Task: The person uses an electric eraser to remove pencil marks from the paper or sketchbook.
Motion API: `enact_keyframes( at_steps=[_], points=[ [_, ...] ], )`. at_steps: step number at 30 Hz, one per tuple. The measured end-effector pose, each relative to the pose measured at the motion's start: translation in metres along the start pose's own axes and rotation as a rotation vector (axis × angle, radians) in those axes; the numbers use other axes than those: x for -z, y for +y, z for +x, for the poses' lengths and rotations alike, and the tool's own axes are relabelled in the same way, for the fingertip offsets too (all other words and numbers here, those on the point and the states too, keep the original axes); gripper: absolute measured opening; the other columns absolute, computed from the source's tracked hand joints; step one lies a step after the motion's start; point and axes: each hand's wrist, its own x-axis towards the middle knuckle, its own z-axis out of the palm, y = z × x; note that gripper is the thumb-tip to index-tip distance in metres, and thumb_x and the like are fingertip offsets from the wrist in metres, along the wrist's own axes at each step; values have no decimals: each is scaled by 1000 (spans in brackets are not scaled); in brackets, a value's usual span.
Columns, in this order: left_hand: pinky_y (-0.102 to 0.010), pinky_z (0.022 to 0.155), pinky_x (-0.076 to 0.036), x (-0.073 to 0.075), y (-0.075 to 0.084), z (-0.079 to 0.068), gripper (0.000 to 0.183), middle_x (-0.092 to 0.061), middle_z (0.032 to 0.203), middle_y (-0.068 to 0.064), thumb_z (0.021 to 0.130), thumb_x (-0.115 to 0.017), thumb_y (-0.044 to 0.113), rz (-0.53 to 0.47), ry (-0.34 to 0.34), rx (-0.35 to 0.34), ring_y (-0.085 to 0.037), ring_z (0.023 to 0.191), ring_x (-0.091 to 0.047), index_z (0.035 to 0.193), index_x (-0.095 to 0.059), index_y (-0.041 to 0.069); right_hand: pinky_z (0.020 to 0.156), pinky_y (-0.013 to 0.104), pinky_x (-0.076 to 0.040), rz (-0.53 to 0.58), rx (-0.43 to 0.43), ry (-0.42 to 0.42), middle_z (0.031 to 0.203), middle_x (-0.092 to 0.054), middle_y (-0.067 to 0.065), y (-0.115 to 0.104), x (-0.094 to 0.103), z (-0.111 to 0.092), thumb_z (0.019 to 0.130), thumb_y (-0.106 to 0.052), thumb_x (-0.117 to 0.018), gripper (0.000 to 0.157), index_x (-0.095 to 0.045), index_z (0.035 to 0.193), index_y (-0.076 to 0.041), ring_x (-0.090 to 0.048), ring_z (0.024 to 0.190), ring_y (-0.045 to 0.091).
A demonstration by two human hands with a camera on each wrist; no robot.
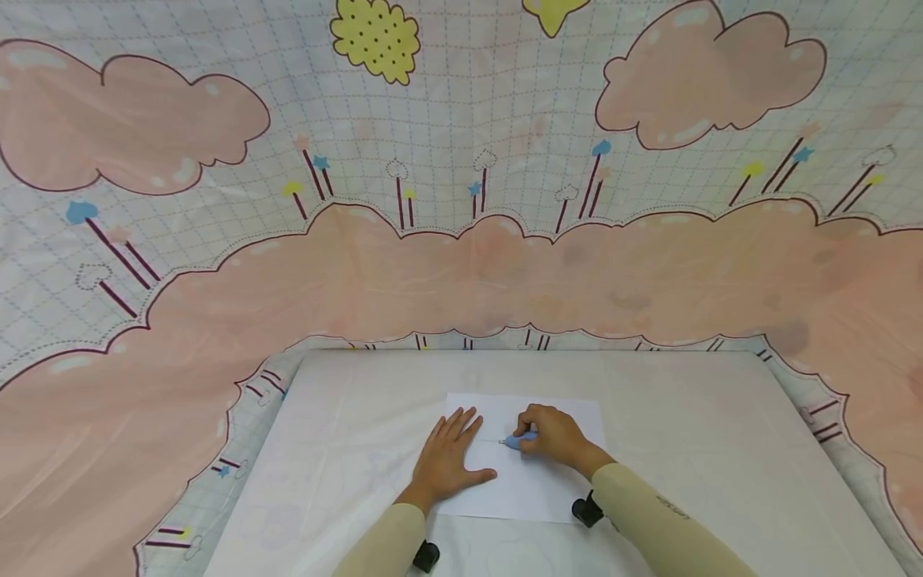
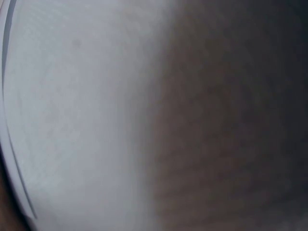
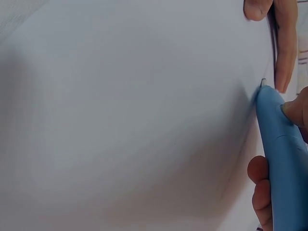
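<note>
A white sheet of paper (image 1: 530,497) lies on the white-covered table. My left hand (image 1: 447,465) rests flat on its left part, fingers spread and thumb pointing right. My right hand (image 1: 551,433) grips a thick, light blue pen-shaped tool (image 3: 284,159) with a small metal tip; its exact kind I cannot tell. The tip is at the paper, pointing left towards my left hand, and a faint line runs beside it. In the right wrist view, fingers (image 3: 287,45) of my left hand show near the tip. The left wrist view is blurred, mostly pale surface and dark skin.
The white tabletop (image 1: 346,425) stretches around the sheet on all sides. Behind and beside it hangs a patterned cloth (image 1: 461,280) with pink clouds. A black wrist camera (image 1: 587,510) sits under the right forearm, another (image 1: 426,556) by the left sleeve.
</note>
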Motion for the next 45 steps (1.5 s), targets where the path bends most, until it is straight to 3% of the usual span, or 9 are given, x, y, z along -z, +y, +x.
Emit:
enact_keyframes(
  at_steps=[27,45],
  points=[
    [-47,123,-16,1,0,1,100,-27,162,2,78,-49,83,-12,-3,-2,-22,152,-18,154,-35,19,63,24,-45,-82,40,-8,82,-60,-10,-19,-6,10,76,-17,-80,11,-70,78,-22,-49,69,3],
    [-46,123,-17,-1,0,-1,100,-27,162,2,79,-47,84,15,1,-2,-22,151,-18,155,-34,20,62,23,-45,-101,-14,22,81,-61,-11,-7,4,-4,76,-17,-81,13,-69,76,-23,-48,67,4]
  ],
)
